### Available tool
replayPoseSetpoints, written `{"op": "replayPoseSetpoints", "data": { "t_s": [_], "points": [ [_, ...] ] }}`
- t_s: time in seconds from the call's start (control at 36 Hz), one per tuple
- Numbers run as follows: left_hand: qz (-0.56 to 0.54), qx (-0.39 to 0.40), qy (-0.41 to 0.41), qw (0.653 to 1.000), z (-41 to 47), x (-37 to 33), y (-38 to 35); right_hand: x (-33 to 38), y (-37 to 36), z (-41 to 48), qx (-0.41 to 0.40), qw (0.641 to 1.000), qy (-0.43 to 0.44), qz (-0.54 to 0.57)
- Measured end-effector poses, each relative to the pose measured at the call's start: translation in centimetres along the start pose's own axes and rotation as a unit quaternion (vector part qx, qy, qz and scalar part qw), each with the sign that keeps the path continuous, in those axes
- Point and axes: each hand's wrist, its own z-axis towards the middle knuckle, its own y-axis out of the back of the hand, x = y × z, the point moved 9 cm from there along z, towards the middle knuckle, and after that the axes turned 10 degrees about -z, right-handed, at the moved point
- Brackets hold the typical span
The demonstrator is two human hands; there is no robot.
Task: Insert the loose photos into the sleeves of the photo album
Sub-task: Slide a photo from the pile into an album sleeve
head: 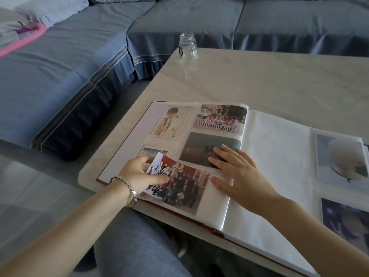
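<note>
left hand: grasping the red group photo at its left end, thumb lying on top of the print, other fingers curled behind the lifted edge.
right hand: released and flat, fingers spread; fingertips rest on the dark photo, thumb presses the clear sleeve just right of the red group photo.
red group photo: on the album's left page, bottom row; left end bent up and curling off the page, right part lies flat and looks hazy, as if under the sleeve film. Can't tell how far it is in.
photo album: open flat on the table, near corner overhanging the table edge; right page is blank white.
left page, filled sleeves: portrait photo top left, pink group photo top right, dark photo below that one.
small photo: under the portrait photo, mostly hidden by the left hand and the curled print.
right-edge photos: pale photo and a bluish photo beyond the blank page; can't tell if sleeved or loose.
bracelet: beaded, on the left wrist.
glass jar: clear, upright, lidless, at the table's far corner, well apart from the album.
sofa: blue-grey cover, wraps round the far and left sides of the table.
cushion: pink-trimmed, top left on the sofa, blurred.
</note>
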Motion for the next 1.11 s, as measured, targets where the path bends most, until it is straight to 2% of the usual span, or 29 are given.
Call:
{"op": "replayPoseSetpoints", "data": {
  "t_s": [0.08,0.22,0.33,0.47,0.56,0.72,0.83,1.11],
  "points": [
    [-0.025,0.005,0.008,1.000,-0.4,0.2,0.0,-0.1,0.2,-0.1,-0.016,1.000,0.016,0.008],
    [0.059,0.018,-0.044,0.997,-0.9,-1.3,-0.2,-2.0,1.5,-0.3,-0.062,0.996,-0.034,0.051],
    [0.074,0.004,-0.070,0.995,-1.5,-2.7,0.2,-2.6,2.0,-0.3,-0.068,0.994,-0.041,0.072],
    [-0.003,-0.016,-0.052,0.998,-1.8,-3.4,1.4,-2.9,2.2,-0.2,-0.081,0.992,-0.038,0.092],
    [-0.026,-0.012,-0.035,0.999,-2.1,-3.6,1.6,-3.0,2.1,-0.1,-0.079,0.992,-0.036,0.092],
    [-0.002,0.001,-0.077,0.997,-2.6,-4.7,0.8,-3.0,2.2,-0.2,-0.069,0.992,-0.045,0.092],
    [0.005,-0.003,-0.075,0.997,-2.7,-4.8,0.8,-3.0,2.2,-0.2,-0.065,0.992,-0.047,0.097],
    [0.020,-0.054,-0.090,0.994,-3.4,-5.4,1.3,-2.9,2.0,-0.2,-0.058,0.992,-0.056,0.099]
  ]
}}
